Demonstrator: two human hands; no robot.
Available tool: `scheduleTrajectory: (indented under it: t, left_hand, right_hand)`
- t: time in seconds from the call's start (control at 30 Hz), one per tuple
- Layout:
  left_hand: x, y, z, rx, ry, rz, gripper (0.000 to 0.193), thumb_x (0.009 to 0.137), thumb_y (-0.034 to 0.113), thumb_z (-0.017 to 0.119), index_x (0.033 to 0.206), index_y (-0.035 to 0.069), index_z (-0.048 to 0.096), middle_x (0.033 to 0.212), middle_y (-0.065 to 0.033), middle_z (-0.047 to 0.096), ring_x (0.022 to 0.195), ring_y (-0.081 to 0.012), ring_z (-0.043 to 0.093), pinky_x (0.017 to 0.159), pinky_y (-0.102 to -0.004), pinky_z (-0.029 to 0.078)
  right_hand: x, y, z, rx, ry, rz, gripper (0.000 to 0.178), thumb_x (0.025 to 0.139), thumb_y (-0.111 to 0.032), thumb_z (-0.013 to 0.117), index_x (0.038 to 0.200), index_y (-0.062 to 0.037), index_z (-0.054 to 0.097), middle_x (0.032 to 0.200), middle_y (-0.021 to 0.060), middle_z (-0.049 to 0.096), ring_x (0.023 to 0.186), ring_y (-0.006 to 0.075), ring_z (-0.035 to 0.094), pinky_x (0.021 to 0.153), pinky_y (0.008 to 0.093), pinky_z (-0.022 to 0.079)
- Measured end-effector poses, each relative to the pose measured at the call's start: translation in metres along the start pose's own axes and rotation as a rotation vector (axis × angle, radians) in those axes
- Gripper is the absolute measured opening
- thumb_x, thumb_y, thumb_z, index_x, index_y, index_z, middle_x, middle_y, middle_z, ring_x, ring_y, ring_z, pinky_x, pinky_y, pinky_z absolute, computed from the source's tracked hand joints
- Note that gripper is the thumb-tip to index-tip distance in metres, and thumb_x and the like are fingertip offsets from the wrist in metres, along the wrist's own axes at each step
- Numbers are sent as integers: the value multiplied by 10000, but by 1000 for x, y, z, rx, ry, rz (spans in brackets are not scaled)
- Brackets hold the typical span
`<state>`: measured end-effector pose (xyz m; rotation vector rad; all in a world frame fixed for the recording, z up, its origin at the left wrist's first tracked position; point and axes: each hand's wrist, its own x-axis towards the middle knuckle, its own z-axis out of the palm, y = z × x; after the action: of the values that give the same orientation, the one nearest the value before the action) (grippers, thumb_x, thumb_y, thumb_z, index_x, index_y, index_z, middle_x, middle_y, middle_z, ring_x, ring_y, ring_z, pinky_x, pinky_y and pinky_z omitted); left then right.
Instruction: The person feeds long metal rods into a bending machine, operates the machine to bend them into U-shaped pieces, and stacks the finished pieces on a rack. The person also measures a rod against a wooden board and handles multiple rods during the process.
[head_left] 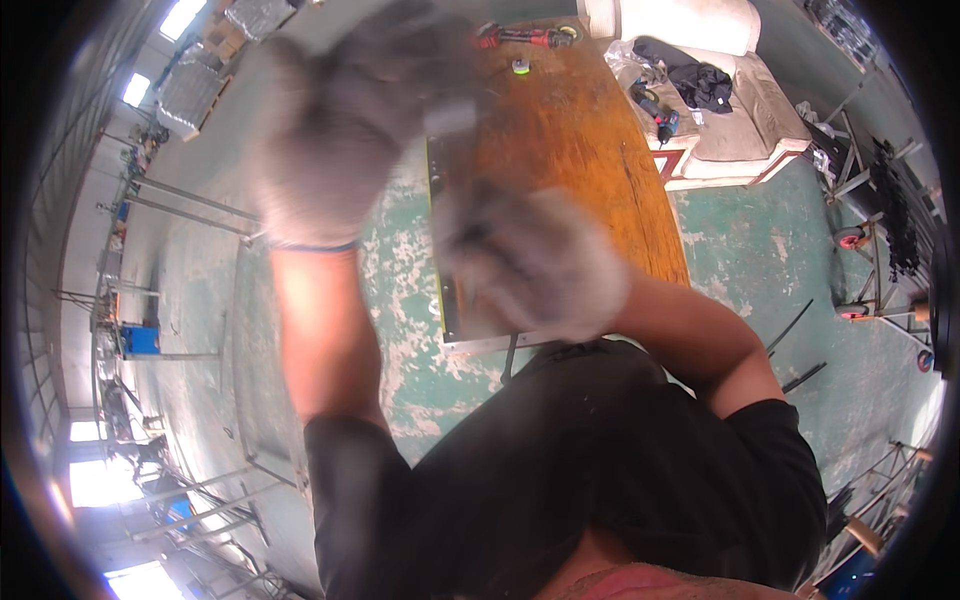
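Observation:
My left hand [335, 150], in a pale glove with dark grey fingers, is raised at the upper left, off the left edge of the wooden workbench [590, 150]. Motion smears its fingers, so whether they hold anything cannot be made out. Lower and to the right, my right hand [545, 262], also gloved, hovers over the near part of the bench. It too is blurred, and its fingers do not show clearly. A metal strip [490, 344] runs along the bench's near edge.
On the bench's far end lie a red and black tool [528, 37] and a small green-and-white object [520, 67]. Beyond, a beige sofa [735, 135] bears a cordless drill [656, 113] and dark clothing [695, 82]. Wheeled metal frames [865, 240] stand at right.

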<state>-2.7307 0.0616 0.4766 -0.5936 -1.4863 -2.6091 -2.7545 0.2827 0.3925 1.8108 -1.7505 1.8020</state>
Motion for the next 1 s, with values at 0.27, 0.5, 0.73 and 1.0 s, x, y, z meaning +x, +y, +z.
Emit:
scheduleTrajectory:
  t: [0.27,0.5,0.73,1.0]
  left_hand:
    - [-66,101,16,24,44,-92,670,1193,278,500,1580,-246,344,1436,-431,621,1029,-343,750,920,-470,676]
    - [-90,75,66,404,352,-88,799,1188,487,466,1625,-174,363,1531,-395,575,1135,-409,716,1065,-580,579]
    - [-130,136,47,-37,359,32,766,1198,403,486,1572,-247,334,1544,-442,518,1061,-366,666,879,-490,648]
    - [-191,118,0,445,863,-44,431,1142,152,621,1475,-118,572,1078,-131,761,522,-53,400,423,-218,358]
  right_hand:
    - [-119,175,181,475,-416,626,135,1111,-199,681,1099,-73,729,875,158,675,824,246,618,824,396,542]
    - [-131,164,180,35,-641,614,120,1079,-215,692,1100,-107,740,946,121,723,866,269,636,838,400,536]
    - [-156,172,172,-147,-785,459,182,1041,-262,669,1153,-129,722,1061,172,778,999,415,729,897,492,563]
    - [-225,201,57,-629,-486,668,522,906,-260,743,1397,-90,694,1484,190,675,1431,402,598,1243,463,445]
